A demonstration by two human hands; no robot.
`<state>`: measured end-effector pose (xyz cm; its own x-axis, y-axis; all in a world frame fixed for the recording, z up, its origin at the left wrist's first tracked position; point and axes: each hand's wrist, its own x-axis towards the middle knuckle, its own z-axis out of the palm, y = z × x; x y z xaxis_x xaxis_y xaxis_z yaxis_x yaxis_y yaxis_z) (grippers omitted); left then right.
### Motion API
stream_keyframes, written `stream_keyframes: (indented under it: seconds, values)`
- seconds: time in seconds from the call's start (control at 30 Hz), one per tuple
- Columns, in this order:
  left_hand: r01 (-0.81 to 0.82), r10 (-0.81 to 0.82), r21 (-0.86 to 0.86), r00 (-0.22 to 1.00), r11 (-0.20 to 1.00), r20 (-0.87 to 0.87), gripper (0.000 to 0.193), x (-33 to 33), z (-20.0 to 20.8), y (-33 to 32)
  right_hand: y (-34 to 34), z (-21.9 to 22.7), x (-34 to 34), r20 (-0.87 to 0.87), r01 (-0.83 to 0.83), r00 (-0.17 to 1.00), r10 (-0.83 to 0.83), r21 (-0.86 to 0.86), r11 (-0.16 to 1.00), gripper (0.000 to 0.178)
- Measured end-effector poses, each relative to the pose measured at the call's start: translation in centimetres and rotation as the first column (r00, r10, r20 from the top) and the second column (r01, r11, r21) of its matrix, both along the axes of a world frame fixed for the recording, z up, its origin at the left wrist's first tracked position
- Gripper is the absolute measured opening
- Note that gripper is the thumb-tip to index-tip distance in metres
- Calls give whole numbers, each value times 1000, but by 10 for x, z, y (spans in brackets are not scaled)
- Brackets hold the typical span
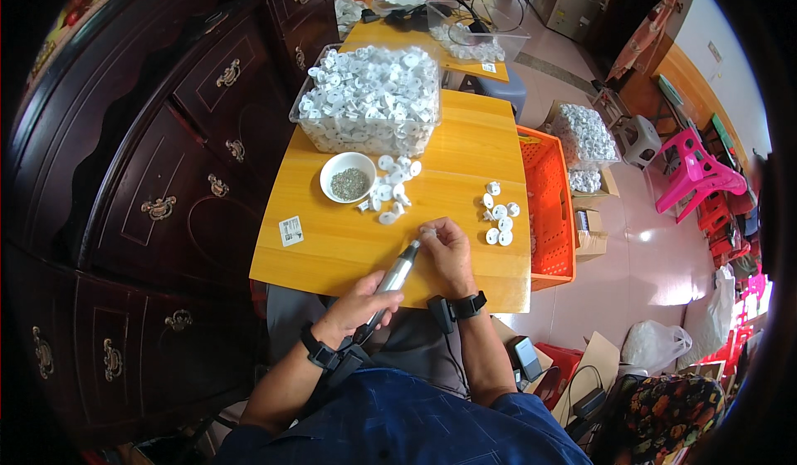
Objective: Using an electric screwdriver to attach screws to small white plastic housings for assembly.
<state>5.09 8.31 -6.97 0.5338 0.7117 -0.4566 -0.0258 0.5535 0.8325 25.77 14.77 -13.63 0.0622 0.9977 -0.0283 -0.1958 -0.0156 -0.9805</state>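
My left hand (355,307) is wrapped round a silver and black electric screwdriver (395,276), its tip slanting up and away from me. Close to that tip, my right hand (450,256) pinches a small white plastic part (427,232), mostly covered by the fingers. I cannot tell whether the tip touches the part. Beyond my hands stands a white bowl (325,184) of small metal pieces that look like screws (350,184). Several loose white plastic parts (386,193) lie beside it. Another small group of white parts (504,224) lies at the right of the table.
A clear bin (365,136) heaped with white parts stands at the table's far side. A printed label (291,231) lies on the yellow table (332,257). An orange crate (552,249) adjoins the right edge. Dark wooden drawers (158,174) line the left; a pink stool (697,170) stands far right.
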Motion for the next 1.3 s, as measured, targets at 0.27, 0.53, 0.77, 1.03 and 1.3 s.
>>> stream_keyframes:
  seconds: [0.27,0.53,0.77,1.03,1.3]
  values:
    - [-16,40,-164,990,986,139,24,-11,5,-13,1,5,3,-142,58,988,-62,-29,998,8]
    - [-58,61,-34,993,998,99,26,-58,14,-51,12,37,53,924,155,260,-279,246,957,20]
    - [-133,136,-38,986,990,99,31,-89,5,-69,64,87,-12,872,-40,392,-292,334,942,15]
    - [-180,180,-7,978,984,104,42,-92,13,-77,132,80,-118,990,-453,-139,33,-93,886,18]
    - [-208,209,-13,974,978,91,31,-95,12,-83,156,49,-134,966,-472,-253,-53,-76,878,19]
